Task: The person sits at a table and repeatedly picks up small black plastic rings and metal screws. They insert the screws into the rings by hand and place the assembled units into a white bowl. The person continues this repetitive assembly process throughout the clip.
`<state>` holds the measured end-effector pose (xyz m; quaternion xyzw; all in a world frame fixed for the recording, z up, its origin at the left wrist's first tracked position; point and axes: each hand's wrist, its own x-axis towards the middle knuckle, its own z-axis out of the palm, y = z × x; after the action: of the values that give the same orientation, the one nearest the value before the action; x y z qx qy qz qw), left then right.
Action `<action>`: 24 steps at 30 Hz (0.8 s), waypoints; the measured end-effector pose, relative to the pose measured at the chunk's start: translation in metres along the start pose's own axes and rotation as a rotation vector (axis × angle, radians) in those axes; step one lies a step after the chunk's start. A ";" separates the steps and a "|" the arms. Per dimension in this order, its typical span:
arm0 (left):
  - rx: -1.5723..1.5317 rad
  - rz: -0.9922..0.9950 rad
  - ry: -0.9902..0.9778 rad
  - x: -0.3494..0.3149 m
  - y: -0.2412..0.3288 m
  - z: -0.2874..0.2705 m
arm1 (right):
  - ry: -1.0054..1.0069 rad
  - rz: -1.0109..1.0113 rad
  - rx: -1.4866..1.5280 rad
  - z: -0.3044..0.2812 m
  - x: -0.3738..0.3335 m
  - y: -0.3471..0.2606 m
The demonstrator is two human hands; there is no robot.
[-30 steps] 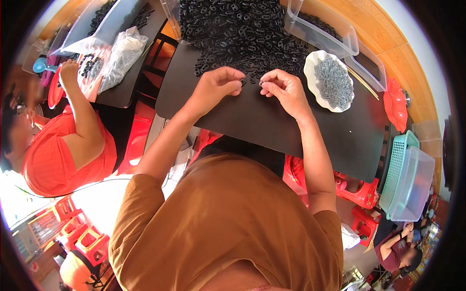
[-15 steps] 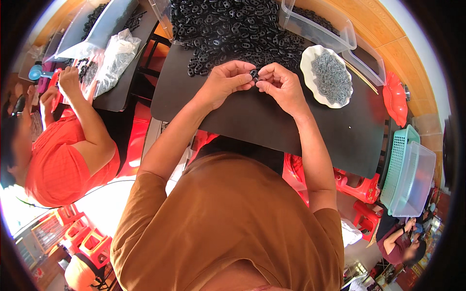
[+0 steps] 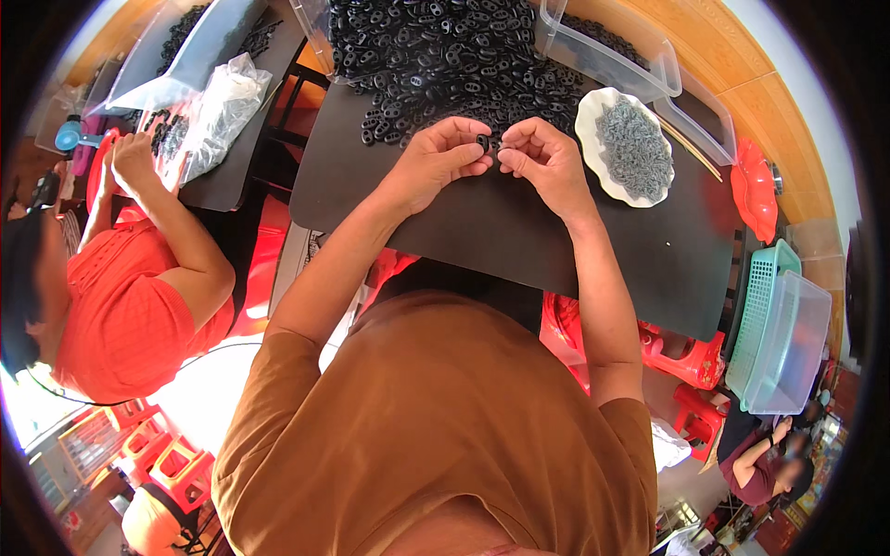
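Over the dark table, my left hand [image 3: 438, 159] pinches a small black oval plastic piece with two holes [image 3: 483, 142] between thumb and forefinger. Close on its right, the thumb and forefinger of my right hand [image 3: 545, 165] are pressed together; a dark bit shows at their tips, too small to name. A narrow gap parts the fingertips of the two hands. Just beyond them spreads a large heap of similar black two-hole pieces [image 3: 445, 56]. To the right of my right hand stands a white scalloped dish [image 3: 588, 148] full of small grey, translucent-looking parts [image 3: 634, 148].
The dark table [image 3: 519, 232] ends close before me. Clear plastic bins [image 3: 663, 69] stand at the back right, near thin sticks [image 3: 691, 148] and a red dish [image 3: 756, 190]. A green basket [image 3: 753, 315] stands lower right. At left, a person in red [image 3: 139, 296] works at another table.
My fingertips, together before, have drawn slightly apart, and the black piece now stays with my left hand. The person at left has lowered their hands and shifted a little.
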<state>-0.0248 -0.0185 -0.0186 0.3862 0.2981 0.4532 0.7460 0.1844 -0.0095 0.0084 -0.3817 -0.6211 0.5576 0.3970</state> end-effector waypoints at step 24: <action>0.305 0.093 0.068 0.001 -0.002 -0.003 | -0.020 -0.057 -0.157 0.004 0.001 0.007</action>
<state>-0.0259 -0.0178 -0.0221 0.4929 0.3702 0.4497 0.6464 0.1810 -0.0096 0.0017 -0.3880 -0.6775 0.4994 0.3756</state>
